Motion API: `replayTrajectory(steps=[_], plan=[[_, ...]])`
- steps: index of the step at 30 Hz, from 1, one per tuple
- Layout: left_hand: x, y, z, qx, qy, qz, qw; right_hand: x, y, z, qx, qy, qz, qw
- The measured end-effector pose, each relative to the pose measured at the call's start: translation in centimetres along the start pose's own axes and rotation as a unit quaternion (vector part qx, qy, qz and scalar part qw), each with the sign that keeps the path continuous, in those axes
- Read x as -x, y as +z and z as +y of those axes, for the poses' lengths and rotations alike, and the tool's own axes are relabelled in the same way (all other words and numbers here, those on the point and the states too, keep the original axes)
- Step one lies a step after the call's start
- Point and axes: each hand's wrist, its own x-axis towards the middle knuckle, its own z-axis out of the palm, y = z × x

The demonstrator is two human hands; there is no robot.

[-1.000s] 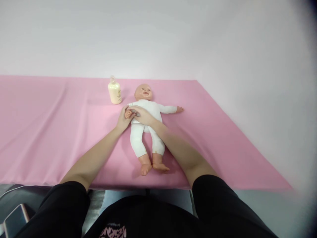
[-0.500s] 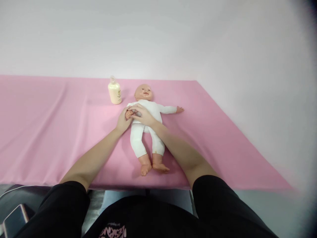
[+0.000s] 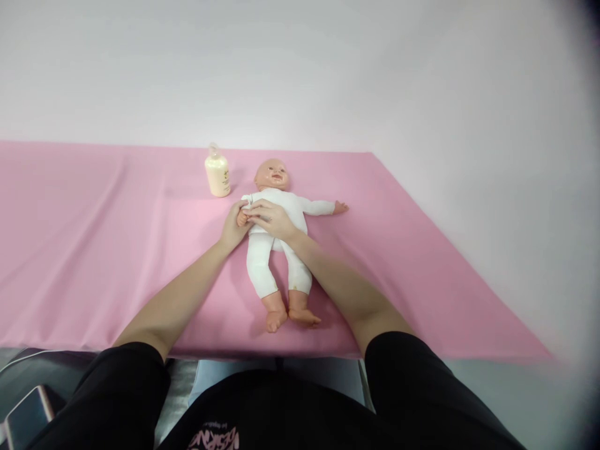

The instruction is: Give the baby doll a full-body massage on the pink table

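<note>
Lying face up on the pink cloth (image 3: 94, 250), a baby doll (image 3: 276, 250) in a white bodysuit has its head towards the far wall and its bare feet towards the person. Its far arm is stretched out sideways across the cloth, while the other arm is bent in against the chest, and both of the person's hands meet there. The left hand (image 3: 233, 226) comes in from the doll's side and cups the doll's small hand (image 3: 242, 218) from beneath, fingers curled around it. The right hand (image 3: 270, 219) rests across the doll's chest with its fingers drawn together, the fingertips pinching at that same small hand or the sleeve end just above it; which of the two cannot be told. A cream lotion bottle (image 3: 217, 174) with a clear pump top stands upright on the cloth just beside the doll's head. A phone (image 3: 25, 417) lies at the lower edge of view, off the cloth.
</note>
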Motion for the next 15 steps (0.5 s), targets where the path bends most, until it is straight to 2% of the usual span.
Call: replayTrajectory(steps=[3,7,12,15], plan=[[0.0,0.0,-0.1,0.011,-0.018,0.009,1.000,-0.1,-0.1,-0.3,0.002,-0.018,-0.003,1.000],[-0.2,-0.2,1.2,0.010,-0.006,0.002,1.000,-0.1,-0.1,-0.3,0.015,-0.035,-0.009,0.999],[-0.2,-0.6,2.9,0.000,0.022,-0.007,1.000,-0.2,-0.1,-0.4,0.014,-0.011,-0.063,0.998],[-0.2,-0.7,3.5,-0.003,0.026,-0.015,1.000,-0.3,-0.2,-0.5,0.002,0.008,-0.073,0.997]])
